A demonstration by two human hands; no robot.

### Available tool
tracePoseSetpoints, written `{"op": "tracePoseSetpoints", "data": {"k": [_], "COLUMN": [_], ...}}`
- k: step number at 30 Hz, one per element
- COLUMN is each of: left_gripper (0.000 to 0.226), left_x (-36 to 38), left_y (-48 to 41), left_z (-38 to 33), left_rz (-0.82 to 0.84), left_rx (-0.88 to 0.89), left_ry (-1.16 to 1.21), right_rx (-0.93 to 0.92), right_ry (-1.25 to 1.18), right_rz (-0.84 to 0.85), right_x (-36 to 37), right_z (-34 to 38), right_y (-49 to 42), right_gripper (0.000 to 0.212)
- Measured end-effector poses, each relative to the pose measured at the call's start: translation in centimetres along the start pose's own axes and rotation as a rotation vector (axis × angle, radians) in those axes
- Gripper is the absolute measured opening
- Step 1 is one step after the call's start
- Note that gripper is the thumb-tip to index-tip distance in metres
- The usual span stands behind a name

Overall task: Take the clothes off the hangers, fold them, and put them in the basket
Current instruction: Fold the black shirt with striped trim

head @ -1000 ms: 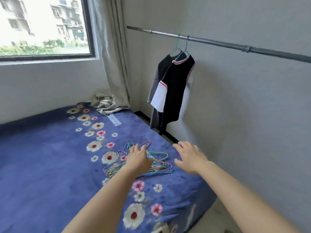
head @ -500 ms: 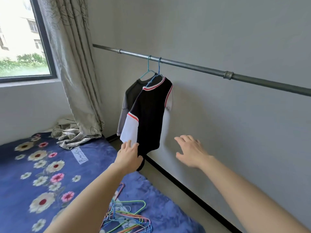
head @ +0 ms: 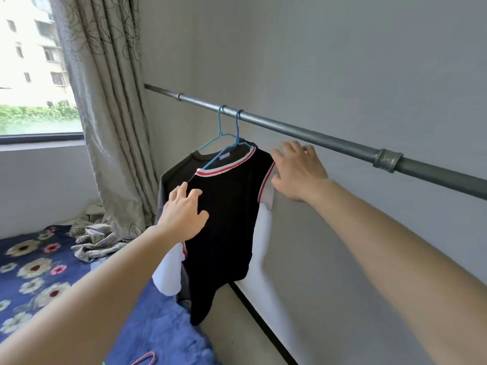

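A black shirt (head: pixel 229 219) with white sleeves and red-striped trim hangs on a blue hanger (head: pixel 232 146) from the grey metal rail (head: pixel 303 133). Behind it a dark grey shirt (head: pixel 174 177) hangs on a teal hanger (head: pixel 220 127). My left hand (head: pixel 184 214) lies with spread fingers on the black shirt's left shoulder. My right hand (head: pixel 297 169) is open at the shirt's right shoulder, just below the rail, fingers straight. No basket is in view.
A bed with a blue flowered cover (head: pixel 39 272) lies at the lower left, a pink hanger tip (head: pixel 145 358) on it. A beige curtain (head: pixel 105 114) hangs beside the window and bunches on the bed. The grey wall (head: pixel 342 61) runs close behind the rail.
My view has lifted from the bed and its pile of hangers up to the rail. Both hands rose and reached the black shirt, the left now touching its shoulder.
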State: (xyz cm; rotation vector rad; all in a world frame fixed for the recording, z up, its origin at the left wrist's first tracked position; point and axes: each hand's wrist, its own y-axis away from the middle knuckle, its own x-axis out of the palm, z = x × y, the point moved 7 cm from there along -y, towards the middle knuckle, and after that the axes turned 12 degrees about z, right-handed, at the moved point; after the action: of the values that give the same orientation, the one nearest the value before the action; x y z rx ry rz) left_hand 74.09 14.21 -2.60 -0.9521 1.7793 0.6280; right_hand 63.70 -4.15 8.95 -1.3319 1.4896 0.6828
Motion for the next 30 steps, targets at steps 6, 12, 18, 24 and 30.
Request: {"op": "tracePoseSetpoints", "data": {"k": [6,12,18,24,30], "left_gripper": [0.067,0.068,0.053,0.022,0.016], "left_x": [-2.0,-2.8,-1.0,-1.7,-5.4], "left_y": [-5.3,-9.5,-12.3,-12.2,-8.8], "left_z": [-1.4,-0.8,-0.3,-2.7,-4.4], "left_rz": [-0.084,-0.093,-0.08,-0.307,-0.407], "left_rx": [-0.107,-0.221,-0.258,-0.127,-0.041], "left_ry": [-0.061,0.004,0.154,0.296,0.539], "right_rx": [0.107,0.191,0.225,0.258,0.276], "right_ry": [0.091,-0.03,0.018,0.025,0.017], "right_rz": [-0.05,-0.047,-0.084,-0.113,-0.111], "right_x": [-1.4,-0.2,0.0,0.1,0.2], "right_z": [-5.4,-7.7,-7.3,-7.5,-7.4], "right_y": [-6.9,-9.4,-9.4,-9.5,-9.3], "right_gripper": [0.051,0.021,0.008,0.006,0.006]}}
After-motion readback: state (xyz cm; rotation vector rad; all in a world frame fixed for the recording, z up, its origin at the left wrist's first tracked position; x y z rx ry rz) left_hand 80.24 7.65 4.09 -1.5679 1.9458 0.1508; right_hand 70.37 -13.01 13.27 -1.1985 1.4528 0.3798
